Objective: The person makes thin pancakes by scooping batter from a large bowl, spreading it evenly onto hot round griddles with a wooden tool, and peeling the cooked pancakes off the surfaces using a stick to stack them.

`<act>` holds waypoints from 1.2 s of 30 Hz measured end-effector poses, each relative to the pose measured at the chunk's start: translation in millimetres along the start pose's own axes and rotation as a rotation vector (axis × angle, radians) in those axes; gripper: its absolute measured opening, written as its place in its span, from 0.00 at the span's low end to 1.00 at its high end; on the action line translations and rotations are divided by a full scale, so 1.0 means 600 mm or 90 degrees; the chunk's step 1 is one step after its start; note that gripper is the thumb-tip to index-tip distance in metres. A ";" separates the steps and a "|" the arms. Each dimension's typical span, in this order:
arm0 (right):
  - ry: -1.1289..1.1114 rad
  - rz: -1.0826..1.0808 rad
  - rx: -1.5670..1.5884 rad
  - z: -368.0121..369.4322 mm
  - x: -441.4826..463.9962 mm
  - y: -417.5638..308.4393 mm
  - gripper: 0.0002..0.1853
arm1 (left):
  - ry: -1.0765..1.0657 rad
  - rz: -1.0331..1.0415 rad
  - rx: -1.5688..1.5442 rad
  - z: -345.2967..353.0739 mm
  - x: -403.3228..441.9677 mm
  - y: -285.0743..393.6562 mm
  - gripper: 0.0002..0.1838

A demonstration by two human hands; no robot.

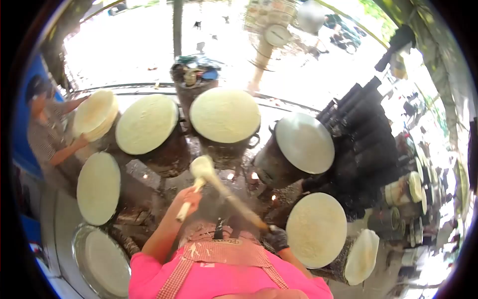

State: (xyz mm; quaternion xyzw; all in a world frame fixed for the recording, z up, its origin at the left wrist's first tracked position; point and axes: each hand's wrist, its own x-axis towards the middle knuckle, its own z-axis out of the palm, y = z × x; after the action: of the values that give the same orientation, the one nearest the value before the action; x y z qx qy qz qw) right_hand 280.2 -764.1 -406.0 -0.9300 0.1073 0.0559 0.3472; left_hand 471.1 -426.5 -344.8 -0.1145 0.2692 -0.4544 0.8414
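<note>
My left hand (pixel 189 198) is closed round a short pale wooden handle (pixel 183 212), lifted above the middle of the ring of pots. My right hand (pixel 276 238), in a dark glove, is low at the right and closed on the near end of a long wooden stick (pixel 234 199). The stick slants up to the left and crosses the upper end of the short tool. A lump of thick cream-coloured paste (pixel 201 165) clings where the two meet. Whether it sticks to one tool or both, I cannot tell.
Large pots with pale tops curve around me, including a far one (pixel 225 115) and a right one (pixel 317 230). A greyish-topped pot (pixel 304 143) stands far right. At left, a person (pixel 50 119) holds a round pale-topped thing (pixel 96 115). Blackened logs (pixel 366 134) are stacked right.
</note>
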 end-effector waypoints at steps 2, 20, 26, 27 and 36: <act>0.172 0.099 -0.208 -0.055 -0.027 0.088 0.16 | -0.047 -0.131 0.066 0.045 0.167 -0.010 0.13; 0.474 0.498 -0.055 -0.256 0.274 0.163 0.18 | 0.000 0.431 1.795 0.234 0.920 -0.122 0.29; 0.653 0.462 0.329 -0.199 0.435 0.221 0.15 | -0.077 0.647 1.963 0.195 1.012 -0.071 0.28; 0.540 0.572 -0.063 -0.184 0.446 0.255 0.15 | -0.118 0.551 1.850 0.223 1.004 -0.074 0.26; 0.794 0.213 -0.094 -0.152 0.595 0.388 0.23 | -0.499 0.324 1.356 0.259 0.864 0.096 0.31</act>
State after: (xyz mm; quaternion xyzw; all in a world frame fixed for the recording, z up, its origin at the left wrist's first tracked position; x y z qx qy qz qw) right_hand 573.8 -1052.6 -548.2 -0.7803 0.4278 -0.4338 0.1415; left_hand 827.4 -830.9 -422.3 0.5754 -0.5127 -0.2019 0.6044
